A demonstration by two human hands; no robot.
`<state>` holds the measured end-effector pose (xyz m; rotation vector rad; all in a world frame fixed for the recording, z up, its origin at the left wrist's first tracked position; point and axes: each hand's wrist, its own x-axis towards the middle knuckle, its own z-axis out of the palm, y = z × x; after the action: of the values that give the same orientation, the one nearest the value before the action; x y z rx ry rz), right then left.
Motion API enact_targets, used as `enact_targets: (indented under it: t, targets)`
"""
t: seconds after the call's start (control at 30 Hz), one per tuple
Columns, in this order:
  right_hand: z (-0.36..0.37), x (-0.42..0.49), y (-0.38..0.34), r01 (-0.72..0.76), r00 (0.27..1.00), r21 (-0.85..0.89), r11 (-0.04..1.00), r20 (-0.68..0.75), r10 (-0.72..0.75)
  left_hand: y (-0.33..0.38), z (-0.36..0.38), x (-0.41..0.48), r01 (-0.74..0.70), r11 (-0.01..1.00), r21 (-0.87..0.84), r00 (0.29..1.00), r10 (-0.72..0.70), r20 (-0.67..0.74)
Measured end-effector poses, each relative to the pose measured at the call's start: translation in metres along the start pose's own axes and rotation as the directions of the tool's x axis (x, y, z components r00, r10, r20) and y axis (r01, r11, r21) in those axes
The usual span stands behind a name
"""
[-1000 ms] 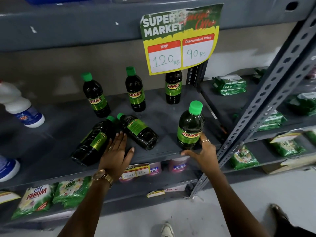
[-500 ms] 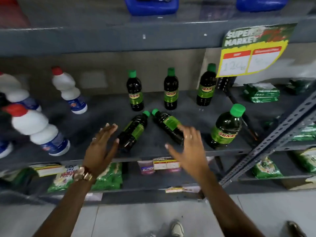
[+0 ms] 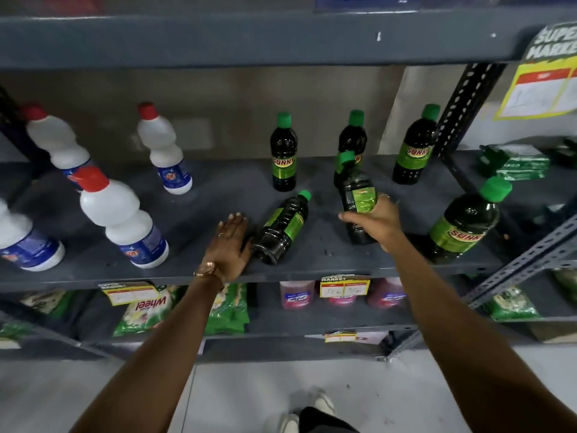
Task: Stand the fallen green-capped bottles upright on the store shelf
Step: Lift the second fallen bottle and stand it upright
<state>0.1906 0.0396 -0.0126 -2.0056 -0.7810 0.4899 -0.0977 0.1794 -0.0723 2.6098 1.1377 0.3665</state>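
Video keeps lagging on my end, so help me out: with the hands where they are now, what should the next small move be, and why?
Probably finish tipping the bottle in the right hand upright and set its base on the shelf. That bottle is gripped low and already raised, cap up, slightly tilted. The left hand lies open beside the other fallen bottle, which lies on its side and can wait.

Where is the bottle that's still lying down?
The fallen bottle lies mid-shelf, cap pointing back, beside the left hand and in front of an upright bottle.
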Motion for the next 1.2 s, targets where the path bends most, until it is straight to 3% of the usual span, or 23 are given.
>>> enact_targets:
  t: [0.1,0.23,0.43,0.67,0.83,1.03,1.2]
  targets:
    - [0.013,-0.009,-0.003,0.124,0.980,0.189,0.974,-0.179,-0.090,0.002,0.002,0.000,-0.007,1.000,-0.013,1.000,0.007,-0.022]
    - [0.034,-0.013,-0.005,0.200,0.945,0.266,0.943,-0.305,-0.114,-0.001,0.001,-0.001,-0.026,0.999,-0.024,0.999,0.025,-0.038]
    - [0.039,-0.018,0.019,0.219,0.951,0.234,0.947,-0.268,-0.153,-0.002,0.001,0.000,-0.036,0.999,-0.013,0.998,0.036,-0.044]
    - [0.047,-0.006,0.018,0.182,0.912,0.119,0.976,-0.392,-0.123,-0.003,0.000,0.000,-0.029,1.000,0.004,0.999,0.029,-0.023]
    - [0.043,-0.012,0.029,0.143,0.969,0.209,0.968,-0.229,-0.094,-0.002,0.001,-0.001,-0.023,1.000,-0.001,0.999,0.023,-0.044]
    - [0.045,-0.006,0.028,0.156,0.940,0.188,0.970,-0.330,-0.087,-0.002,0.001,-0.001,-0.037,0.999,0.004,0.998,0.037,-0.046]
    - [0.041,-0.005,0.037,0.113,0.961,0.138,0.984,-0.266,-0.073,-0.001,-0.001,-0.002,-0.037,0.999,0.002,0.999,0.037,-0.040]
